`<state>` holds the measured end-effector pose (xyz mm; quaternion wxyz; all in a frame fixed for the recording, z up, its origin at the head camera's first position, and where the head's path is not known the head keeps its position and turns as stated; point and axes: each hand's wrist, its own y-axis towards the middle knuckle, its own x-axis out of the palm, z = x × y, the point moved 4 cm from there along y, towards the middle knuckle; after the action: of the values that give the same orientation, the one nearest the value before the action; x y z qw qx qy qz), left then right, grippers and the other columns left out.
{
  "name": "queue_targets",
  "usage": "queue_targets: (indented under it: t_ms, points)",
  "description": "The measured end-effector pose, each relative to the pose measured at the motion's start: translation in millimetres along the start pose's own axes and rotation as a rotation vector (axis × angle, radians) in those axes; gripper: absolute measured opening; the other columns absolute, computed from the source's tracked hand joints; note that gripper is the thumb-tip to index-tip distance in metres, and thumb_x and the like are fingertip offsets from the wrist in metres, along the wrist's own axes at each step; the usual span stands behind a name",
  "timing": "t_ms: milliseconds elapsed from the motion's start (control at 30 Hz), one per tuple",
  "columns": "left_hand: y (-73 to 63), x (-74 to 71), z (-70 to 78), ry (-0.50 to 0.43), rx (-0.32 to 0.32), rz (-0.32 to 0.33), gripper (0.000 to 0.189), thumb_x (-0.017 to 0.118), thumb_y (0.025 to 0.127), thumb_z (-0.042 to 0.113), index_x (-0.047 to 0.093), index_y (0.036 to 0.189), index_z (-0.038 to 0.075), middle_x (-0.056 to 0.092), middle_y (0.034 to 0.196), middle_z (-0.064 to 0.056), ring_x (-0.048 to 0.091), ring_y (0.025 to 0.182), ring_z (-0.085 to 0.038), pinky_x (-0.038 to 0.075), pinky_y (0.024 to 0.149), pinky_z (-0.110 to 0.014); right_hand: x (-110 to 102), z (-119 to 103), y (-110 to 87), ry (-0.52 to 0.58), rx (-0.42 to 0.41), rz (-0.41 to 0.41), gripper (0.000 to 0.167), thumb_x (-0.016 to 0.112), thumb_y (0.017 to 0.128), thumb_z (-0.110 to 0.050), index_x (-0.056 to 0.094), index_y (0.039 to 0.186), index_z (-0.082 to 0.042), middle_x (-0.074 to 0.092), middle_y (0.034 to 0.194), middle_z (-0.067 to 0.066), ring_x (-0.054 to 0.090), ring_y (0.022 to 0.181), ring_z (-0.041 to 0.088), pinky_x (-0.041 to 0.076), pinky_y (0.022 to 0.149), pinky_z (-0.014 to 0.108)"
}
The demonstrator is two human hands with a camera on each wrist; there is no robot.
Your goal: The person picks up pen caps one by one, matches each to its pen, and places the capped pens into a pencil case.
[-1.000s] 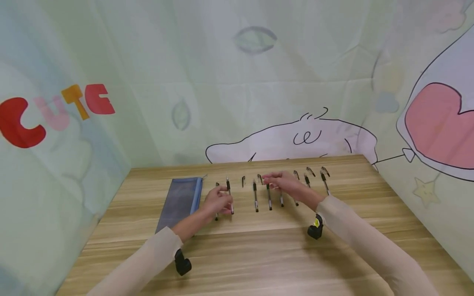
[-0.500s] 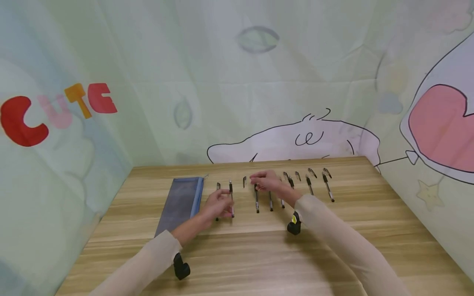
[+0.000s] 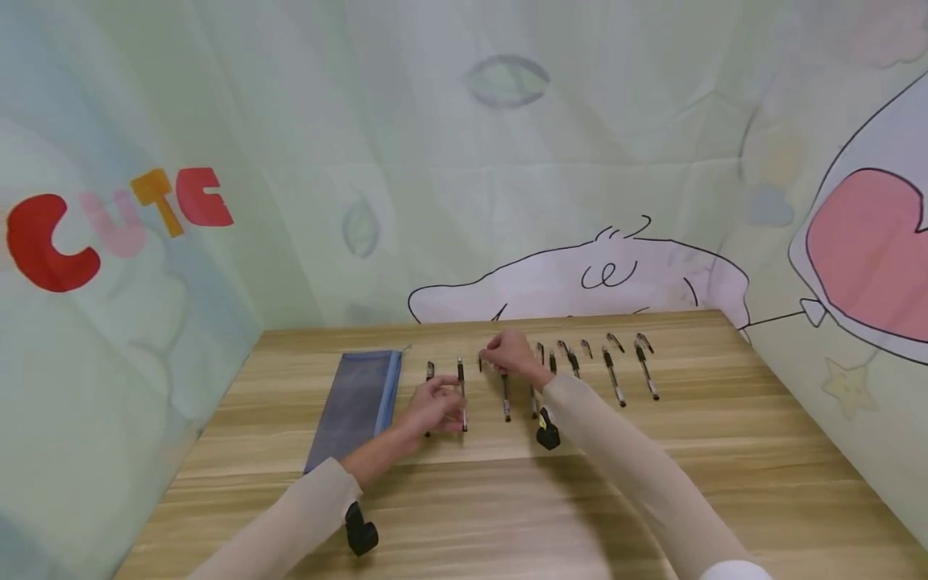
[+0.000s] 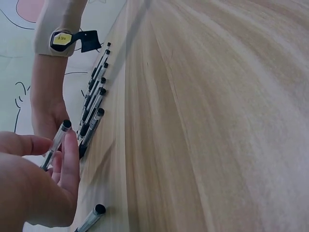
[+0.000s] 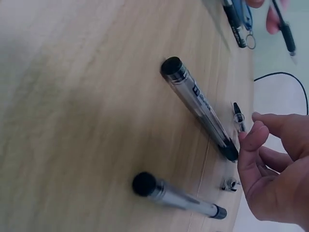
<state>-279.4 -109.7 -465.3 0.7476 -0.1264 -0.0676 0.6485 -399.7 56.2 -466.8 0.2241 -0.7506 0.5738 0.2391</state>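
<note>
One held pen (image 4: 57, 143) is clear-barrelled and black-ended.

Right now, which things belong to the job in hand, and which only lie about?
Job:
clear-and-black plastic pen, in the left grip
small clear-and-black cap, by the right grip

Likely lying about:
flat blue-grey mesh pouch
other such pens
other caps

Both sleeved arms are reaching forward, the left forearm (image 3: 283, 524) and right forearm (image 3: 634, 459) slanting inward toward each other. The left hand (image 3: 430, 405) is pinching, its digits closing from opposite sides. The right hand (image 3: 510, 354) is extending farther forward, its fingers bending loosely and its foremost fingertips lying near one another.
</note>
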Motion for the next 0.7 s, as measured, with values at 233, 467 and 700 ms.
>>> queue_targets:
  t_ms: [233, 467, 700]
  points:
    - [-0.4, 1.9, -0.9, -0.024, 0.01, -0.017, 0.046, 0.063, 0.094, 0.002, 0.054, 0.139, 0.002, 0.067, 0.094, -0.006, 0.065, 0.072, -0.012, 0.06, 0.062, -0.024, 5, -9, 8.6, -0.259, 0.018, -0.021, 0.05, 0.073, 0.094, -0.016, 0.052, 0.048, -0.013, 0.039, 0.04, -0.007, 0.036, 0.038, 0.007, 0.027, 0.041, 0.019]
    - [-1.4, 2.4, -0.9, -0.038, 0.039, -0.034, 0.047, 0.062, 0.092, 0.002, 0.053, 0.138, -0.001, 0.069, 0.101, -0.012, 0.066, 0.072, -0.012, 0.061, 0.062, -0.025, 6, -20, 7.7, -0.298, 0.086, -0.004, 0.045, 0.077, 0.091, -0.013, 0.054, 0.053, -0.013, 0.047, 0.046, -0.004, 0.043, 0.043, 0.008, 0.033, 0.043, 0.02]
    - [-4.4, 0.2, 0.4, -0.032, 0.033, -0.02, 0.046, 0.062, 0.092, 0.002, 0.054, 0.137, 0.0, 0.069, 0.098, -0.01, 0.066, 0.071, -0.011, 0.061, 0.061, -0.024, 7, -21, 7.5, -0.34, 0.106, 0.027, 0.051, 0.076, 0.09, -0.015, 0.045, 0.05, -0.015, 0.042, 0.047, -0.005, 0.039, 0.044, 0.008, 0.029, 0.042, 0.02]
